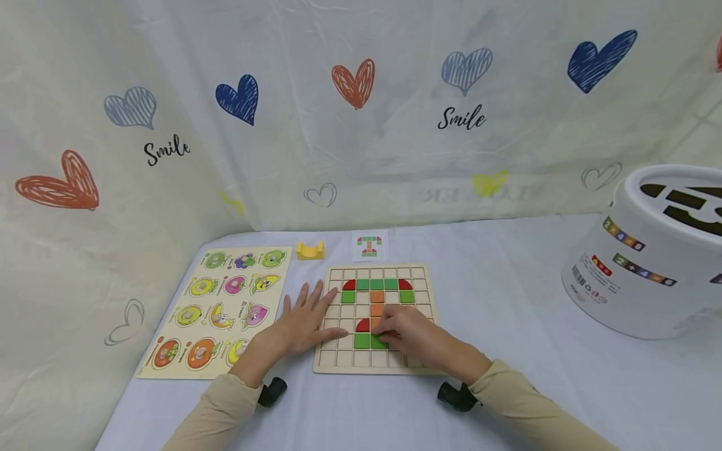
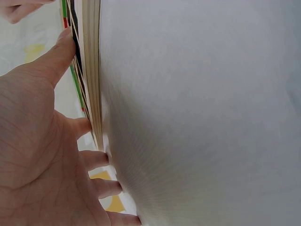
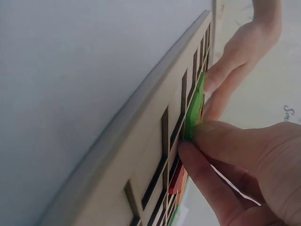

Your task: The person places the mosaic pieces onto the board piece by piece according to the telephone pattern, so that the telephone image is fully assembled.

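Observation:
A wooden grid board [image 1: 372,370] lies on the white cloth, with red, green and orange tiles set in some squares. My right hand [image 1: 417,332] is over its lower middle, thumb and fingertips pinched at a green tile [image 3: 192,113]. The right wrist view shows a red tile [image 3: 176,180] under the index finger. A red rounded tile [image 1: 363,325] sits left of those fingertips in the head view. My left hand [image 1: 299,326] lies spread across the board's left edge, its thumb over the grid and the other fingers reaching past the edge to the cloth.
Left of the grid stands a fruit puzzle board [image 1: 179,332], partly under the left forearm. Behind are a yellow block [image 1: 310,252] and a small pattern card [image 1: 369,256]. A white bucket [image 1: 620,307] with a slotted lid stands at right; a printed curtain [image 1: 395,156] hangs behind.

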A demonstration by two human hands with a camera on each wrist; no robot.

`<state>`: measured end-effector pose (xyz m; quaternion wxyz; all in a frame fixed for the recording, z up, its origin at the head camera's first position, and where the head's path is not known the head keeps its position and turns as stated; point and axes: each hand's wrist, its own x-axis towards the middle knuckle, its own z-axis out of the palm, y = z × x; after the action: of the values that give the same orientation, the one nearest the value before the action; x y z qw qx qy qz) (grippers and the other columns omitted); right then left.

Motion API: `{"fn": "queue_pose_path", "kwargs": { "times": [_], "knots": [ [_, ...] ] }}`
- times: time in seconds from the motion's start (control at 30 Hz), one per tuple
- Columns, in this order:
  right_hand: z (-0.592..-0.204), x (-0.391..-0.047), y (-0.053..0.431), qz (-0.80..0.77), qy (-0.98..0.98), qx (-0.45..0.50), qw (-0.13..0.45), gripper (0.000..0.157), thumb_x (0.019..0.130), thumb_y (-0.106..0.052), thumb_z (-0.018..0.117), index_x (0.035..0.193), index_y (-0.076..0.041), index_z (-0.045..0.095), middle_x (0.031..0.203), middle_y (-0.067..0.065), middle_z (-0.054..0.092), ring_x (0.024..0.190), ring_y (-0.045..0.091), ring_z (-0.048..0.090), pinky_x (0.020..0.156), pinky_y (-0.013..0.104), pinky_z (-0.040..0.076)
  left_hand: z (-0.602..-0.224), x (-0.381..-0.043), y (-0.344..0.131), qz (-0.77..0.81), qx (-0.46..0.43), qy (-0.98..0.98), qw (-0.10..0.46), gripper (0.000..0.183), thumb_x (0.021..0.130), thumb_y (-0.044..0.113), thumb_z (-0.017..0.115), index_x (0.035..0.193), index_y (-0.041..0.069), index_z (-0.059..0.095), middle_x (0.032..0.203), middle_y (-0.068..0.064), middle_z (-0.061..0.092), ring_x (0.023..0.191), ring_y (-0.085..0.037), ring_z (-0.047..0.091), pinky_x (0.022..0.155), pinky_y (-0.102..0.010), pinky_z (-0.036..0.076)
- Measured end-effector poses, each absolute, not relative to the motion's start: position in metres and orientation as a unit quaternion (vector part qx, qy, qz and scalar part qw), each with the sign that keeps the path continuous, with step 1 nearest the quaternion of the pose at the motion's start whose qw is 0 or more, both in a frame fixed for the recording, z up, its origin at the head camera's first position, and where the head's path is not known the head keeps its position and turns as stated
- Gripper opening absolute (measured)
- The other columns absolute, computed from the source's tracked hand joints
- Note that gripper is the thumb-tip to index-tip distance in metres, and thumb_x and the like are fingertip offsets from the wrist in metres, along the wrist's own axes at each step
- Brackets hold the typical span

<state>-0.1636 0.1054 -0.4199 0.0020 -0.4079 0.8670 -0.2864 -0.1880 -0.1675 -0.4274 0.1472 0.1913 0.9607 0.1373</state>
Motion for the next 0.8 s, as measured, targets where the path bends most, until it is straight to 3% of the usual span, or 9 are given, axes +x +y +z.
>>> {"fn": "queue_pose_path", "kwargs": {
  "times": [0.3, 0.53, 0.8],
  "knots": [
    [-0.418, -0.160, 0.106, -0.264, 0.862, -0.432, -0.026, 0.014, 0.085, 0.007, 0.082, 0.095, -0.003, 0.082, 0.092, 0.000, 0.066, 0.086, 0.014, 0.065, 0.078, 0.024, 0.056, -0.427, -0.188, -0.167, 0.139, 0.192, 0.960, 0.148, 0.094, 0.099, 0.067, 0.057, 0.168, 0.015, 0.022, 0.174, -0.020, 0.009, 0.158, -0.050, 0.003, 0.118, -0.076, 0.003],
    [-0.409, -0.163, 0.124, -0.295, 0.850, -0.427, 0.089, 0.016, 0.094, -0.003, 0.076, 0.109, -0.008, 0.080, 0.107, -0.003, 0.067, 0.094, 0.009, 0.061, 0.083, 0.025, 0.054, -0.427, -0.187, -0.167, 0.146, 0.193, 0.959, 0.148, 0.094, 0.098, 0.066, 0.058, 0.168, 0.014, 0.023, 0.174, -0.022, 0.010, 0.158, -0.050, 0.003, 0.118, -0.077, 0.003],
    [-0.391, -0.162, 0.177, -0.312, 0.854, -0.368, 0.193, 0.012, 0.095, -0.014, 0.077, 0.107, -0.017, 0.080, 0.100, -0.013, 0.069, 0.087, 0.002, 0.060, 0.081, 0.028, 0.056, -0.426, -0.187, -0.167, 0.152, 0.193, 0.958, 0.149, 0.095, 0.098, 0.067, 0.058, 0.168, 0.014, 0.021, 0.174, -0.021, 0.009, 0.158, -0.050, 0.002, 0.118, -0.077, 0.002]
  ]
}}
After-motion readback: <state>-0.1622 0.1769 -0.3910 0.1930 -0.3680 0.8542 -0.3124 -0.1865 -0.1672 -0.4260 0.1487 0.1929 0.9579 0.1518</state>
